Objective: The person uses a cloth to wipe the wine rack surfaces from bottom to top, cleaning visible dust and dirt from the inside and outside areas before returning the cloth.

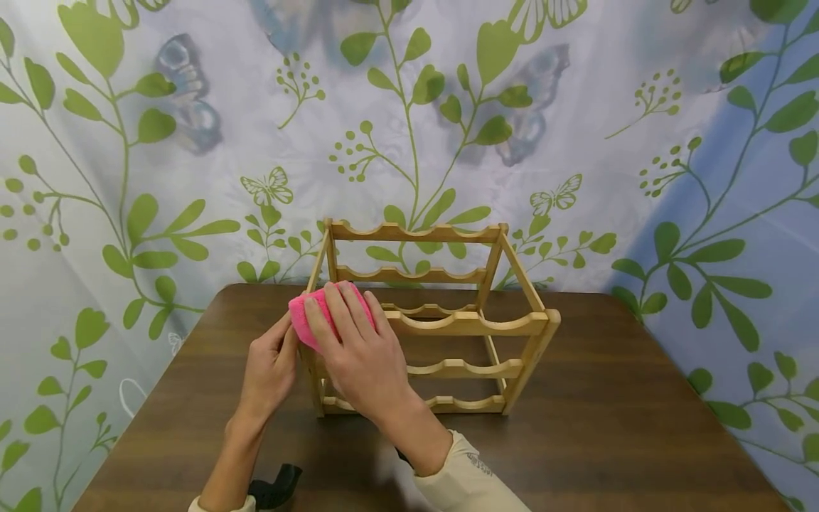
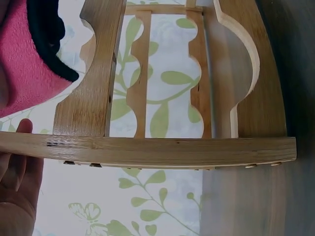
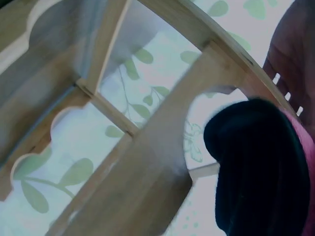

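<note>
A light wooden wine rack with scalloped rails stands on the table. At its front left corner, my left hand grips the upright post, its fingers passing behind the wood in the left wrist view. Over the top of that same corner, my right hand holds a pink cloth, fingers spread across it and bent over the rail. The cloth has a black part, which hangs beside the scalloped rail in the right wrist view. The corner under the cloth is hidden.
The brown table extends around the rack. Behind it hangs a pale curtain printed with green leaves and butterflies. A black strap-like piece sits by my left wrist. A thin white loop shows beyond the table's left edge.
</note>
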`<act>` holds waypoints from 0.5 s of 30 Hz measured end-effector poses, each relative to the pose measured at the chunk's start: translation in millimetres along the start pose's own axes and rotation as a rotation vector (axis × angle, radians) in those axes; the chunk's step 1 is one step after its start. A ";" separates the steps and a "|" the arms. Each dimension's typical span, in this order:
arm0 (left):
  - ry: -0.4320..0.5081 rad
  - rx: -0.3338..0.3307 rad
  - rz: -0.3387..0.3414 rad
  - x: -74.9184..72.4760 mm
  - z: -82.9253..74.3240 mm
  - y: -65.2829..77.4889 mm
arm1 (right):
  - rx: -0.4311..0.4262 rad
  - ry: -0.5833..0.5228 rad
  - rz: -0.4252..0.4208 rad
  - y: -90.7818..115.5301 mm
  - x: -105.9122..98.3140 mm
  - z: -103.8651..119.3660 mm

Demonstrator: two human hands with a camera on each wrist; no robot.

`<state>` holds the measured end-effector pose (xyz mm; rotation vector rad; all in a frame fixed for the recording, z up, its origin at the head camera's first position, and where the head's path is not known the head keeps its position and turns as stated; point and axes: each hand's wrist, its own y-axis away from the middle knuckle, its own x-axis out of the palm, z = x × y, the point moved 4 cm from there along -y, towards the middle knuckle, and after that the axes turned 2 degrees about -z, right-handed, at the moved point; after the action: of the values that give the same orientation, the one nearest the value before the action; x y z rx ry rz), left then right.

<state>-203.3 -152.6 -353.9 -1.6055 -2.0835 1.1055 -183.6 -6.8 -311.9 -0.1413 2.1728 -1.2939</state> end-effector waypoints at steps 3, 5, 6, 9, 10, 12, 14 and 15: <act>-0.025 0.031 0.003 -0.2 -0.3 0.6 | 0.022 0.007 -0.023 3.7 1.1 0.3; -0.017 0.059 0.009 0.2 -0.9 -0.4 | 0.039 -0.001 -0.016 4.9 -0.3 -1.1; -0.012 0.072 0.015 0.5 -1.3 -1.1 | 0.047 -0.002 -0.014 5.4 -1.6 -2.2; -0.006 0.085 0.030 0.3 -3.2 -3.5 | 0.070 -0.008 -0.016 8.6 -6.0 -6.5; -0.008 0.080 0.035 0.0 -3.4 -3.9 | 0.075 -0.005 -0.028 10.2 -7.4 -8.1; -0.011 0.067 0.045 -0.7 -3.5 -4.5 | 0.084 -0.005 -0.051 13.7 -11.0 -11.6; -0.007 0.053 0.055 -1.6 -3.2 -4.9 | 0.089 -0.010 -0.071 17.1 -14.8 -15.3; -0.002 0.051 0.060 -1.9 -2.5 -5.0 | 0.090 -0.019 -0.081 18.6 -16.9 -17.2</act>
<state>-204.5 -153.8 -348.2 -1.6537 -2.0038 1.1701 -175.4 22.5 -314.0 -0.2061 2.1082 -1.4275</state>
